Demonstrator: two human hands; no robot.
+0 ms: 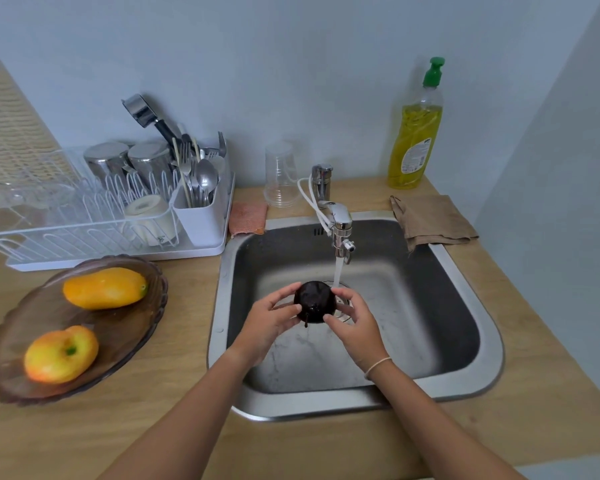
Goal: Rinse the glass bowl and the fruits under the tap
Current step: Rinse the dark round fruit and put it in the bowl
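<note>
A dark, round, wet fruit (314,301) with a short stem is held over the steel sink (465,341), just left of the stream running from the tap (340,225). My left hand (269,323) grips its left side and my right hand (355,323) grips its right side. On the counter to the left sits the brown glass bowl (118,327), oval with a scalloped rim. In it lie an orange mango (104,287) at the back and a yellow-red apple (61,355) at the front.
A white dish rack (94,216) with steel cups and cutlery stands at the back left. Behind the sink are an orange sponge (247,218), a clear plastic cup (281,174), a yellow dish soap bottle (414,133) and a brown cloth (430,220).
</note>
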